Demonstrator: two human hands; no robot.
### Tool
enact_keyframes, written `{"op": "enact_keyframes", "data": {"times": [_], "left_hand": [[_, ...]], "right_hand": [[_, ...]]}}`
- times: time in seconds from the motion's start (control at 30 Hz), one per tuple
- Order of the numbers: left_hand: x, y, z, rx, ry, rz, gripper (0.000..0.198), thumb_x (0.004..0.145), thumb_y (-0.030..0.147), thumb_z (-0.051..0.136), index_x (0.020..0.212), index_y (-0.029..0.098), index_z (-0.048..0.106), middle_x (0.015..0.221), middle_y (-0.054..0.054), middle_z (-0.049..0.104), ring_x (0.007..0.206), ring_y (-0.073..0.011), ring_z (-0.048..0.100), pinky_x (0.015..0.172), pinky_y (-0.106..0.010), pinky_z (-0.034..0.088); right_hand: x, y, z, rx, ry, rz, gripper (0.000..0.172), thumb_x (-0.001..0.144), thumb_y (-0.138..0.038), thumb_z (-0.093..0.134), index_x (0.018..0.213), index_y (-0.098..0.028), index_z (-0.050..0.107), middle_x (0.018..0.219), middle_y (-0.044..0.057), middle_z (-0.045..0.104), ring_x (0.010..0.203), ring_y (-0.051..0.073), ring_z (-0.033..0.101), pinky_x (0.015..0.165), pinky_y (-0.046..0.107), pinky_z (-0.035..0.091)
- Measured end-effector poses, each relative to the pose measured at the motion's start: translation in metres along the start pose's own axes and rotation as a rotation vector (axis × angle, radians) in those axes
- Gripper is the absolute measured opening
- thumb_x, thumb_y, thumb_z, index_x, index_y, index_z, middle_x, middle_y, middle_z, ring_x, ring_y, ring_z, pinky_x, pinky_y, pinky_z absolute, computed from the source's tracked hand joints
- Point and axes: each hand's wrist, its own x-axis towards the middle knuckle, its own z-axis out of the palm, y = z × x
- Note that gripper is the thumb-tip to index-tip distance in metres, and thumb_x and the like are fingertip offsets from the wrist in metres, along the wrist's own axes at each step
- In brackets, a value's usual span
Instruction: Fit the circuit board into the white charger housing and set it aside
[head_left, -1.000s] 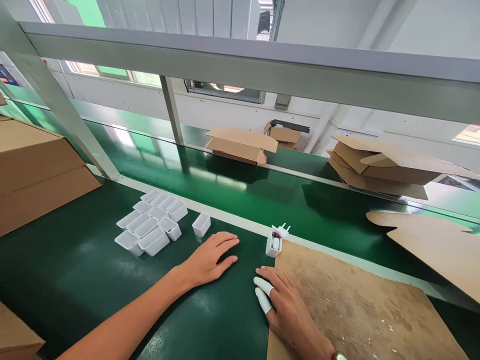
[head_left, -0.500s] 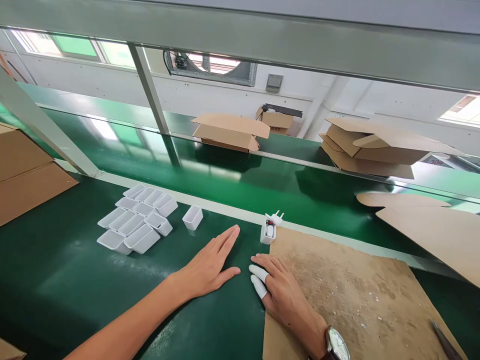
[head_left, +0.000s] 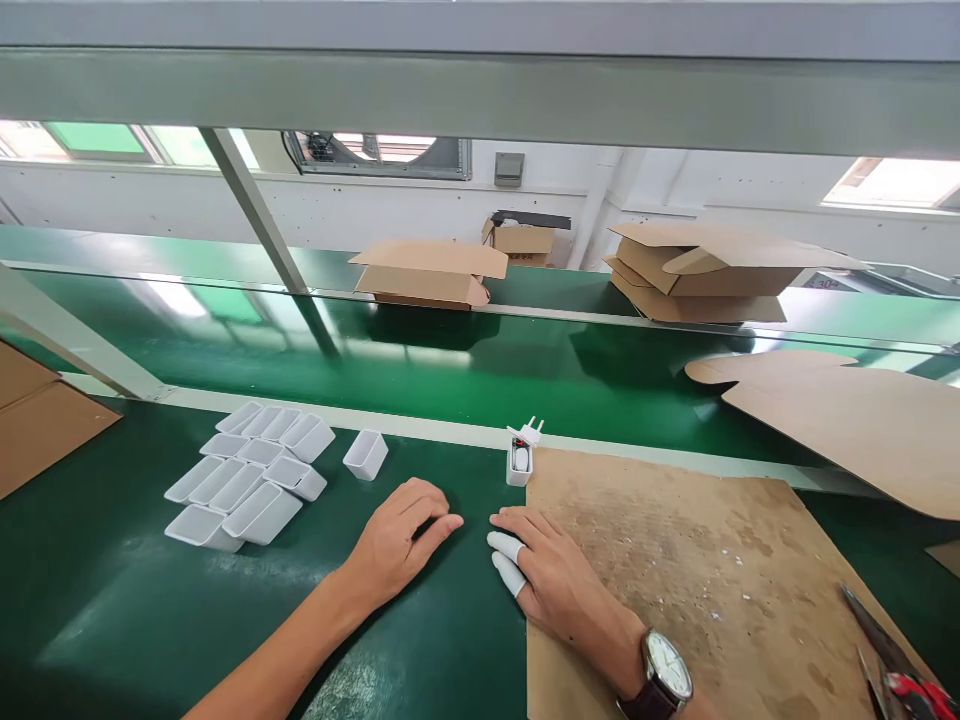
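My left hand [head_left: 401, 540] rests on the green table with its fingers loosely curled, the thumb apart from them and nothing held. Behind it stands a single small white plastic case [head_left: 366, 455]. To its left, a cluster of several white cases [head_left: 259, 465] sits in rows. My right hand [head_left: 551, 565] lies flat across the left edge of a cardboard sheet [head_left: 675, 560], empty, with white finger cots on two fingers. Just beyond it, a white case [head_left: 519, 468] stands upright with a white two-pin plug part [head_left: 529, 433] on top and components showing inside.
Red-handled scissors [head_left: 907, 690] and a dark pointed tool lie at the lower right. Open cardboard boxes [head_left: 427, 280] and stacked cartons [head_left: 697, 280] stand on the far shelf. A cardboard flap [head_left: 832, 410] juts in from the right, and a brown carton [head_left: 56, 430] stands at left.
My left hand has drawn back slightly and its straight fingers have curled in. My right hand stays in nearly the same place. The view has tilted, bringing the scissors' handles into sight.
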Motion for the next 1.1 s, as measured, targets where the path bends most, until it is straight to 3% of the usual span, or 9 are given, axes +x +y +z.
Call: {"op": "enact_keyframes", "data": {"times": [0.07, 0.13, 0.37, 0.53, 0.6, 0.87, 1.1], "left_hand": [[-0.0008, 0.0008, 0.0005, 0.045, -0.015, -0.019, 0.019, 0.105, 0.031, 0.06, 0.119, 0.019, 0.065, 0.109, -0.007, 0.071, 0.1, -0.0192, 0.069, 0.088, -0.031, 0.059], [-0.002, 0.0021, 0.0017, 0.076, -0.037, 0.005, 0.027, 0.106, 0.032, 0.059, 0.13, 0.019, 0.062, 0.118, -0.009, 0.069, 0.109, -0.0204, 0.068, 0.095, -0.033, 0.059], [-0.0037, 0.0082, 0.0021, 0.087, -0.087, 0.141, 0.025, 0.105, 0.02, 0.059, 0.13, 0.017, 0.062, 0.125, -0.011, 0.067, 0.117, -0.0216, 0.064, 0.101, -0.034, 0.056], [-0.0048, 0.0075, 0.002, 0.123, -0.323, 0.122, 0.027, 0.107, 0.029, 0.054, 0.131, 0.022, 0.062, 0.132, -0.009, 0.068, 0.119, -0.0262, 0.064, 0.097, -0.04, 0.059], [-0.0055, 0.0061, 0.0018, 0.124, -0.366, 0.104, 0.028, 0.106, 0.028, 0.054, 0.133, 0.023, 0.062, 0.135, -0.009, 0.067, 0.121, -0.0274, 0.063, 0.097, -0.042, 0.059], [-0.009, 0.0052, 0.0024, 0.11, -0.406, 0.059, 0.031, 0.106, 0.026, 0.054, 0.136, 0.023, 0.06, 0.139, -0.011, 0.064, 0.126, -0.0285, 0.06, 0.103, -0.046, 0.057], [-0.0065, 0.0081, 0.0014, 0.09, -0.385, 0.052, 0.029, 0.105, 0.026, 0.055, 0.134, 0.024, 0.062, 0.136, -0.011, 0.066, 0.122, -0.029, 0.062, 0.1, -0.046, 0.059]], "right_hand": [[-0.0012, 0.0005, 0.0013, -0.005, 0.0, 0.006, 0.021, 0.102, -0.011, 0.053, 0.116, -0.014, 0.068, 0.124, 0.013, 0.072, 0.114, 0.03, 0.066, 0.094, 0.047, 0.062], [-0.0028, 0.0011, 0.0031, -0.002, 0.003, 0.005, 0.021, 0.1, -0.01, 0.054, 0.114, -0.014, 0.069, 0.124, 0.013, 0.072, 0.115, 0.03, 0.065, 0.095, 0.047, 0.061], [-0.0054, 0.002, 0.006, -0.026, -0.083, 0.033, 0.015, 0.094, -0.011, 0.064, 0.105, -0.015, 0.072, 0.127, 0.01, 0.071, 0.118, 0.028, 0.062, 0.101, 0.044, 0.056], [-0.0054, -0.0003, 0.0053, -0.053, -0.112, 0.061, 0.015, 0.092, -0.009, 0.064, 0.103, -0.015, 0.074, 0.126, 0.011, 0.071, 0.12, 0.027, 0.061, 0.104, 0.042, 0.055], [-0.0064, -0.0004, 0.0064, -0.049, -0.116, 0.063, 0.017, 0.092, -0.008, 0.064, 0.104, -0.015, 0.074, 0.127, 0.011, 0.071, 0.121, 0.027, 0.061, 0.105, 0.042, 0.055], [-0.0084, 0.0, 0.0095, -0.049, -0.078, 0.008, 0.025, 0.1, -0.02, 0.06, 0.121, -0.011, 0.073, 0.145, 0.016, 0.064, 0.139, 0.03, 0.055, 0.12, 0.047, 0.046], [-0.0071, 0.0, 0.0092, -0.044, -0.098, 0.031, 0.029, 0.104, -0.025, 0.059, 0.127, -0.012, 0.071, 0.143, 0.014, 0.066, 0.14, 0.029, 0.057, 0.12, 0.046, 0.047]]}}
